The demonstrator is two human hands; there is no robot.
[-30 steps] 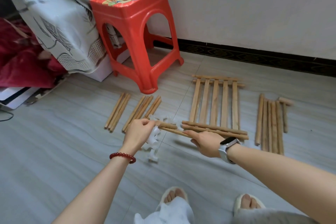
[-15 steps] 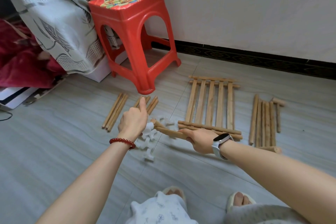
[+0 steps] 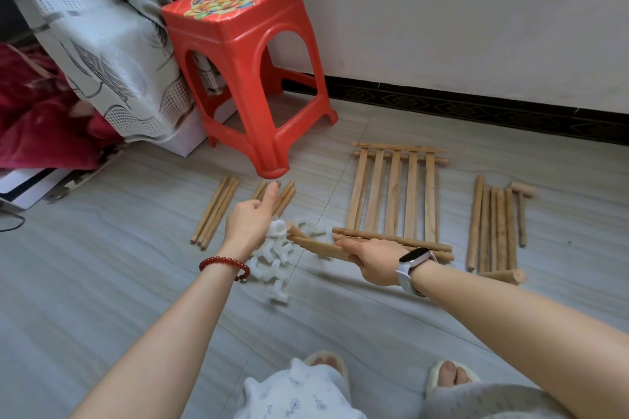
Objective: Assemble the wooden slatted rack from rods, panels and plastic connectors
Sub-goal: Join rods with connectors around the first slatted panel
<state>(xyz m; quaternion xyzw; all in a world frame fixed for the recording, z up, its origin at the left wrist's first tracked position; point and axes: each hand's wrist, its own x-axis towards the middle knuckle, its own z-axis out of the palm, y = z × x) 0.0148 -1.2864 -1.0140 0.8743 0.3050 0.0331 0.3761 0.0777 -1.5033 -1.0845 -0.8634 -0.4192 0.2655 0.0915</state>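
Wooden rods (image 3: 340, 248) are lying gripped in the right hand (image 3: 374, 260) at frame centre; the left hand (image 3: 250, 226) is pinching a white connector (image 3: 276, 227). Assembly is barely starting.

A grey tiled floor (image 3: 102, 299) carries everything. At upper centre stands a red plastic stool (image 3: 245, 71). Below it lie thin rods (image 3: 214, 211); at centre, white connectors (image 3: 272, 262); right of centre, a slatted panel (image 3: 394, 190); far right, thicker rods (image 3: 493, 228).
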